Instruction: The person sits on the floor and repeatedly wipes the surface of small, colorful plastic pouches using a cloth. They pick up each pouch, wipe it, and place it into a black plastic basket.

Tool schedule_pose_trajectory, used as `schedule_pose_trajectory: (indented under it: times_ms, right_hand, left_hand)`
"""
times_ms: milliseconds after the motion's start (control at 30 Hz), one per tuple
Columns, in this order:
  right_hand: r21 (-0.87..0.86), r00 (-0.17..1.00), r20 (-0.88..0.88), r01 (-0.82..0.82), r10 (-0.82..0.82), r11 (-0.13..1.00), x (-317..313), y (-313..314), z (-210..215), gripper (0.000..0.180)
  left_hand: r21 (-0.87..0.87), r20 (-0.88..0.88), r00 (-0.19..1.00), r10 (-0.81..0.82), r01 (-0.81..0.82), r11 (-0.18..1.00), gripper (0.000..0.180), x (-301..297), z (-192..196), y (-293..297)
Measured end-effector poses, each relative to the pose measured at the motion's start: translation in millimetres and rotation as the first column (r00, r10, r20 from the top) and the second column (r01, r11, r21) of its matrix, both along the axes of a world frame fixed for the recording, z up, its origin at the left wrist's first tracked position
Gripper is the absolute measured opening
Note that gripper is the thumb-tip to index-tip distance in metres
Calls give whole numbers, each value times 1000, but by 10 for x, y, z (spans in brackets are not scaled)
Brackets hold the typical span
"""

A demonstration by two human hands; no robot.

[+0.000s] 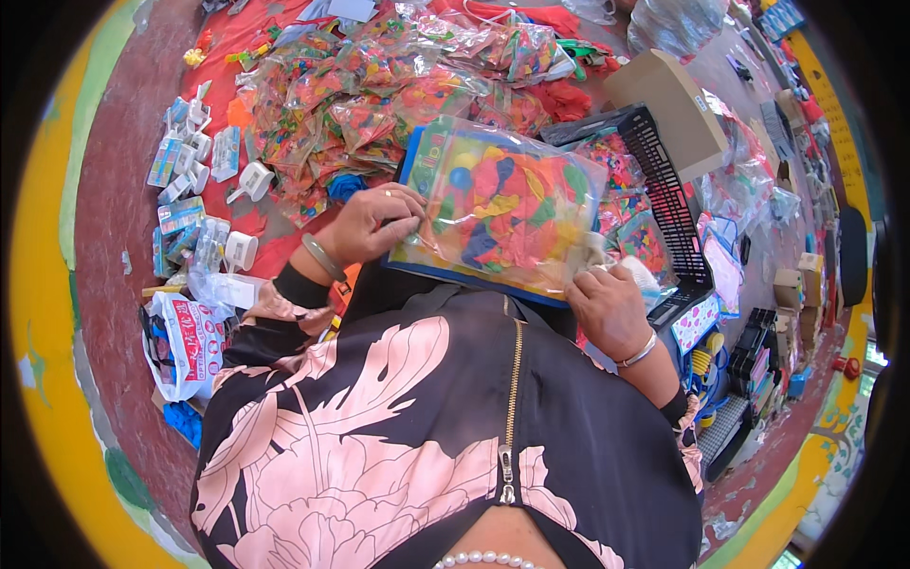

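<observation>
A clear plastic bag of deflated balloons [502,204], red, yellow, green and dark blue, lies flat on a blue-edged board [455,277] in front of my lap. My left hand [379,223] is closed at the bag's left edge, its bent fingers gripping the plastic. At the lower right corner of the bag, my right hand [611,303] is closed around a white cloth [643,275]. Part of the cloth is bunched against the bag and slightly blurred. A bracelet sits on each wrist.
Many more balloon bags [332,114] are heaped on a red sheet ahead. A black plastic crate [678,209] with bags inside stands at the right, beside an open cardboard box [664,109]. Small boxed white devices [185,156] and a carrier bag [185,346] lie left.
</observation>
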State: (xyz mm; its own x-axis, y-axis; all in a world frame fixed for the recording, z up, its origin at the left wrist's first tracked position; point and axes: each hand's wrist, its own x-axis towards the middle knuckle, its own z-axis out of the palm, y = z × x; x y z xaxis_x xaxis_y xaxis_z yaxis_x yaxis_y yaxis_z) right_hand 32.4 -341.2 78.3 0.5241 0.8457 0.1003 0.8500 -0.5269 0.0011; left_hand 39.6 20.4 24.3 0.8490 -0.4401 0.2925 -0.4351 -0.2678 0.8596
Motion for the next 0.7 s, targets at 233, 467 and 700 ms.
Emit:
schedule_pose_trajectory:
  times_ms: [233, 467, 700]
  right_hand:
    - [472, 948, 32, 265, -317, 841, 352, 329, 736, 7]
    - [575, 999, -48, 12, 19, 818, 514, 1457, -202, 36]
    - [269, 975, -187, 168, -120, 948, 376, 1569, -601, 56]
  left_hand:
    - [-111, -30, 985, 171, -173, 979, 12, -94, -208, -77]
    - [-27, -224, 961, 160, -170, 985, 31, -176, -385, -70]
    - [-55, 0, 964, 266, -266, 962, 38, -188, -363, -139]
